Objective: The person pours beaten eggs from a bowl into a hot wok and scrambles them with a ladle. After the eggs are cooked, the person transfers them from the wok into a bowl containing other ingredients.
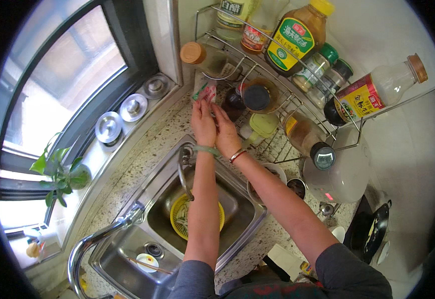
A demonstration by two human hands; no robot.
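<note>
Reaches into far corner of speckled counter (174, 122), L hand (204, 124) & R hand (226, 133) close tog., fingertips at red-and-white packet (207, 93); can't tell if pinching. Finds wire rack (246, 59) w/ bottles (297, 37) tight on R, window ledge (98, 160) on L. Notes more open room back over dbl. sink (240, 192). Sees speckles across counter, bright light thru window (63, 70), plant (60, 184) on ledge.

Printed characters stand on the green-and-yellow label (292, 40) of a brown bottle (298, 36), the red-and-yellow label (361, 98) of a brown-capped bottle (374, 90), and a pale bottle (234, 19).
</note>
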